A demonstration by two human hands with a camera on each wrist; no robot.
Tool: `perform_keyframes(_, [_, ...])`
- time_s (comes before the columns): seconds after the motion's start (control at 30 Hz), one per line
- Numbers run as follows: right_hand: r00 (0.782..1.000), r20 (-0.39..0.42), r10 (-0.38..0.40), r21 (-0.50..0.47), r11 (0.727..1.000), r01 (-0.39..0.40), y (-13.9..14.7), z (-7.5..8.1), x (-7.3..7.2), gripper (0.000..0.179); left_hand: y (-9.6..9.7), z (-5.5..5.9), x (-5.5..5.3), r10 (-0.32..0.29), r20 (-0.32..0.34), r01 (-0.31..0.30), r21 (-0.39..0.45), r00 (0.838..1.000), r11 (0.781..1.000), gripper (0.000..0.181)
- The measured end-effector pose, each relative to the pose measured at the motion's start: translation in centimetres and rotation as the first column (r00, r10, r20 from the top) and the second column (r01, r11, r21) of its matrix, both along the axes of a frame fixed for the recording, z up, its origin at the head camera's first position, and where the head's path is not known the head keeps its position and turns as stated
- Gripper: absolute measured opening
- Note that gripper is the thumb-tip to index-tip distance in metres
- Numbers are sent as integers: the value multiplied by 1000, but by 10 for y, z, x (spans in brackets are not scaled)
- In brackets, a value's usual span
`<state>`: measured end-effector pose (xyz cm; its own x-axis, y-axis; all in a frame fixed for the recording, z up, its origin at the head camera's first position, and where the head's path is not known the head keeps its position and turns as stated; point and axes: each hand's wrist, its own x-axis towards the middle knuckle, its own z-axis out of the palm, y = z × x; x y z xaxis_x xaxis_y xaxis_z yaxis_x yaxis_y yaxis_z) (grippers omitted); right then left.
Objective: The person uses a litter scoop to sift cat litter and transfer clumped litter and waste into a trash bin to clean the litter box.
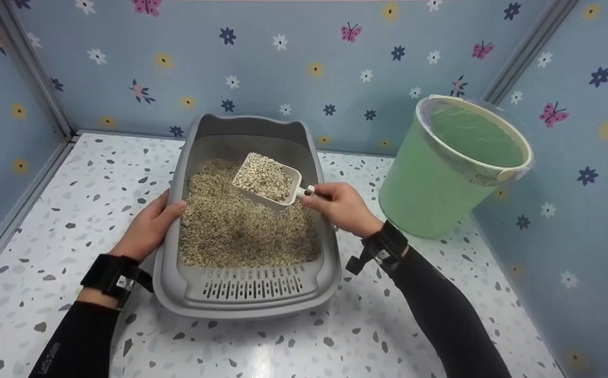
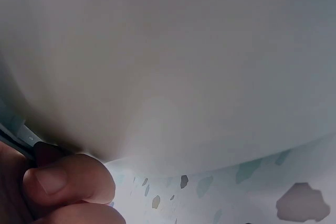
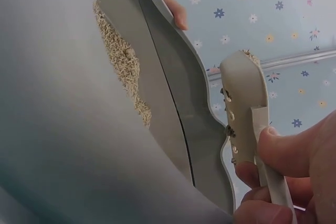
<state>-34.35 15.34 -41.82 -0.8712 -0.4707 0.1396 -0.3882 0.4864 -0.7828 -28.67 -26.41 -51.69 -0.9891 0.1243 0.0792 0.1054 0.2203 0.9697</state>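
Observation:
In the head view a grey litter box (image 1: 251, 310) holds a bed of tan pellet litter (image 1: 241, 236). My left hand (image 1: 144, 226) grips its left rim, thumb over the edge; in the left wrist view curled fingers (image 2: 73, 179) show beside the box's pale outer wall (image 2: 173, 77). My right hand (image 1: 343, 207) pinches the handle of a white litter scoop (image 1: 292, 197), heaped with litter, above the right half of the bed. The right wrist view shows the scoop (image 3: 244, 98) from its underside, with bits of litter in its slots and thumb and fingers around the handle.
A green bin (image 1: 425, 184) with a clear liner over its rim stands to the right of the box. Flower-patterned panels (image 1: 262, 63) enclose the back and sides. The speckled white tabletop (image 1: 230, 352) lies under everything.

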Motion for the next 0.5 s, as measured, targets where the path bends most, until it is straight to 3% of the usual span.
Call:
perform_keyframes(0.3, [998, -16, 63, 65, 996, -62, 24, 3, 0, 23, 7, -4, 0, 5, 7, -5, -17, 1000, 1000, 76])
perform_keyframes(0.5, [994, -28, 109, 70, 992, -107, 0, 13, -5, 24, 4, -4, 3, 28, 20, -28, -30, 999, 999, 76])
